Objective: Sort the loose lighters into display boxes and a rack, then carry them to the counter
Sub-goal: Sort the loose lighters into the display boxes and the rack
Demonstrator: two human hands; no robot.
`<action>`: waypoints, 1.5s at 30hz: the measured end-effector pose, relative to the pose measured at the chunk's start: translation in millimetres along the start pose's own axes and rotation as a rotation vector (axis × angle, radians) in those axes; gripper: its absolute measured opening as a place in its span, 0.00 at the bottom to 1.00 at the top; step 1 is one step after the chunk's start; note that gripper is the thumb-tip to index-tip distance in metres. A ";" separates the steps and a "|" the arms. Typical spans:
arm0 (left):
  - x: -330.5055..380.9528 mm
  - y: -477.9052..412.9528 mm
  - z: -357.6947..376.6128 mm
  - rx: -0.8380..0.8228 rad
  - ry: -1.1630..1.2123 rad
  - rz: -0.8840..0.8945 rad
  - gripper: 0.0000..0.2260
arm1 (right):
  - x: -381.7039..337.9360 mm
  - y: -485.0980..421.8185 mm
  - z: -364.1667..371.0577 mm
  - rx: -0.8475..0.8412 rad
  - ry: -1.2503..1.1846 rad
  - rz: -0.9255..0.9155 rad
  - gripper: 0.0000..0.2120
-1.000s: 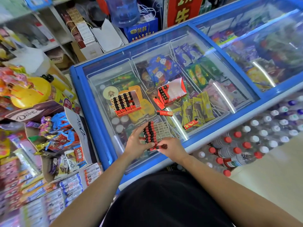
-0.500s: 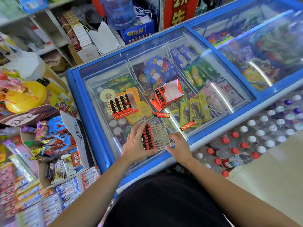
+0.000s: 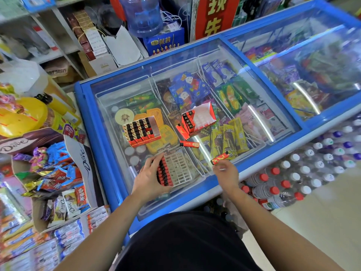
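Loose lighter point(image 3: 219, 158) slants far-right at your right hand point(image 3: 226, 173), grip unclear; left hand point(image 3: 149, 178) curls round the rack point(image 3: 179, 167).

bright even shop light; glare streaks on freezer lid point(image 3: 259, 122); edges blurred, wide-angle bend.
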State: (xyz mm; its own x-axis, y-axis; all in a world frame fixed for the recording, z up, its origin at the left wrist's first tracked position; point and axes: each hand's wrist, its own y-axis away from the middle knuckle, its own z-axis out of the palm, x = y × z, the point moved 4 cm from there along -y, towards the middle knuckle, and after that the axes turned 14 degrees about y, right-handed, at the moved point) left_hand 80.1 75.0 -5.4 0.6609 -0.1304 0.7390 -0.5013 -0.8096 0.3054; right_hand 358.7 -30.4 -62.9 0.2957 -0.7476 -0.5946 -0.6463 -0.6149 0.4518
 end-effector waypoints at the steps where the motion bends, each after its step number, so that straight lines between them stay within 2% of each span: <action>1: -3.4 2.0 -4.1 0.020 0.007 -0.012 0.51 | 6.2 -9.5 -4.5 0.050 -0.039 0.082 0.11; 5: -20.4 8.1 -21.9 0.105 0.013 -0.070 0.52 | 13.8 -36.8 -13.1 0.109 -0.064 0.279 0.18; 8: -31.7 9.1 -37.2 0.152 0.047 -0.116 0.53 | 5.2 -47.8 -12.2 0.146 0.028 0.261 0.22; 13: -35.7 6.1 -46.7 0.144 0.077 -0.141 0.52 | -19.4 -50.9 -4.7 0.110 0.077 0.218 0.20; 18: -32.7 6.2 -48.4 0.151 0.092 -0.130 0.52 | -37.7 -42.1 6.9 0.041 0.184 0.032 0.12; 21: -32.4 7.9 -49.4 0.169 0.084 -0.150 0.52 | -48.6 -36.0 16.7 0.009 0.214 -0.150 0.11; 24: -33.9 8.5 -51.1 0.192 0.076 -0.171 0.51 | -74.0 -30.6 24.7 0.024 0.330 -0.388 0.11; 29: -36.5 7.8 -54.4 0.175 0.090 -0.169 0.51 | -110.3 -38.1 39.6 0.063 0.549 -0.650 0.13; 33: -38.3 8.3 -53.9 0.179 0.098 -0.167 0.52 | -121.4 -46.9 47.5 0.070 0.750 -0.726 0.12; 37: -36.7 7.9 -52.0 0.190 0.110 -0.162 0.51 | -123.8 -48.4 47.0 0.064 0.792 -0.786 0.12; 40: -38.3 8.2 -51.6 0.195 0.115 -0.149 0.52 | -122.9 -48.3 47.1 -0.003 0.826 -0.790 0.09; 42: -40.1 8.0 -51.7 0.196 0.117 -0.143 0.52 | -120.6 -49.0 47.8 -0.068 0.773 -0.741 0.06; 45: -42.6 7.7 -50.9 0.201 0.123 -0.133 0.52 | -123.5 -44.9 49.2 -0.170 0.544 -0.630 0.05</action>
State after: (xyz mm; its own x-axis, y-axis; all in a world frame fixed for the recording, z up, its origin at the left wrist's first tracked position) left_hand 19.8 103.4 -4.0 0.6346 0.0455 0.7715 -0.2850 -0.9141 0.2884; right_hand 316.6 101.8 -42.5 0.8901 -0.2429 -0.3858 -0.1463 -0.9537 0.2630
